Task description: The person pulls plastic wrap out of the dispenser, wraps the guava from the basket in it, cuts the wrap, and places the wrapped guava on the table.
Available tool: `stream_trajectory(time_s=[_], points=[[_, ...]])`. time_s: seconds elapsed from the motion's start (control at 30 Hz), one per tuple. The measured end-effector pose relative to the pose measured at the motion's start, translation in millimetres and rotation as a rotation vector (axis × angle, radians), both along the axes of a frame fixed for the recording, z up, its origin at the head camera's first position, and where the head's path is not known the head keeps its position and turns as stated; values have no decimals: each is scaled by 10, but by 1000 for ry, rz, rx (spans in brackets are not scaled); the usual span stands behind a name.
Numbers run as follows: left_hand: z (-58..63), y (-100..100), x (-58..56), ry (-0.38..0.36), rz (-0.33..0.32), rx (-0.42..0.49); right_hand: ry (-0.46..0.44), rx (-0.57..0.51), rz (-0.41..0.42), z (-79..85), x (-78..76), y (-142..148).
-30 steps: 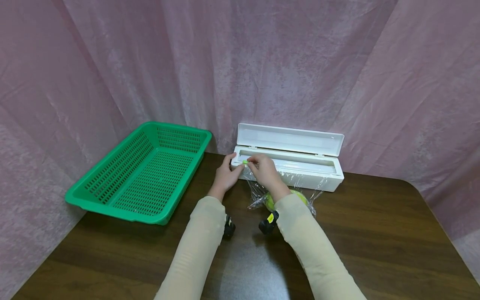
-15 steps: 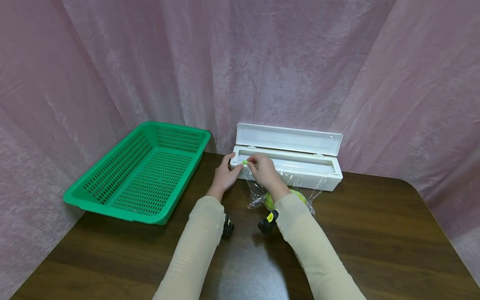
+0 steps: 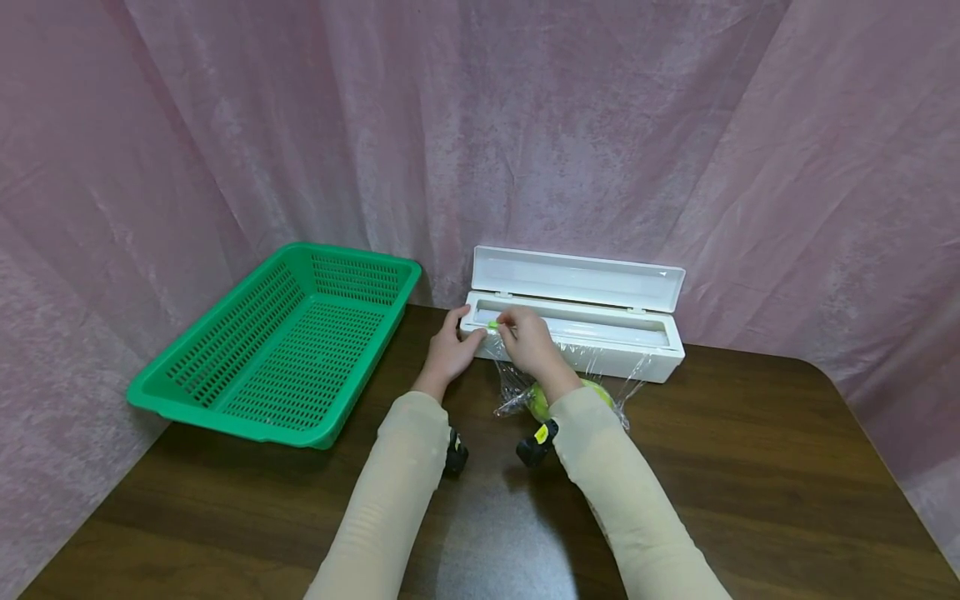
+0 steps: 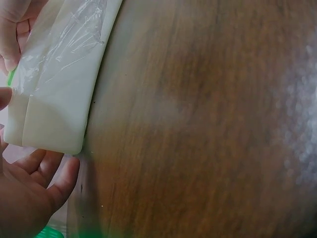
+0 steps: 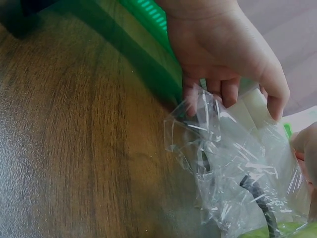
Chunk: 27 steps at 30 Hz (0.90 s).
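A white cling film dispenser [image 3: 630,363] stands at the back of the table with its lid [image 3: 577,279] raised. My left hand [image 3: 447,354] holds its left end, thumb at the front edge. Between right fingertips, my right hand [image 3: 531,343] pinches the small green slider [image 3: 492,325] on the dispenser's front edge, close to the left thumb. Clear film [image 3: 512,392] hangs from that edge over a green, round fruit or vegetable [image 3: 538,406], partly hidden by the right forearm. The right wrist view shows its dark stem [image 5: 260,196] under the wrinkled film.
A green slotted plastic basket [image 3: 367,379] stands on the left of the brown wooden table [image 3: 750,467]. A pink curtain [image 3: 600,125] hangs right behind the dispenser.
The right hand's fingertips and the green slider have shifted very slightly to the right along the edge. The left hand keeps its place on the dispenser.
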State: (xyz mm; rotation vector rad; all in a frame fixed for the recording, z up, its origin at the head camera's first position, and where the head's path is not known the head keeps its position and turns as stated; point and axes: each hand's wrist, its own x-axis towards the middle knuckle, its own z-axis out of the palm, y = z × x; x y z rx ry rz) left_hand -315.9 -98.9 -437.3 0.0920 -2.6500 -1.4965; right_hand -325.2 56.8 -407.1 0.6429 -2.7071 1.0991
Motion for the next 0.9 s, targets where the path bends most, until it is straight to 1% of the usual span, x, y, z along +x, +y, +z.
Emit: stream_trajectory(time_s=[0.27, 0.67, 0.9], points=[[-5, -1, -8, -3, 2, 3, -13, -26, -15, -6, 1, -6], [27, 6, 24, 3, 2, 0, 47, 29, -42, -17, -5, -17], [30, 9, 25, 1, 6, 9, 49, 35, -48, 2, 14, -8]])
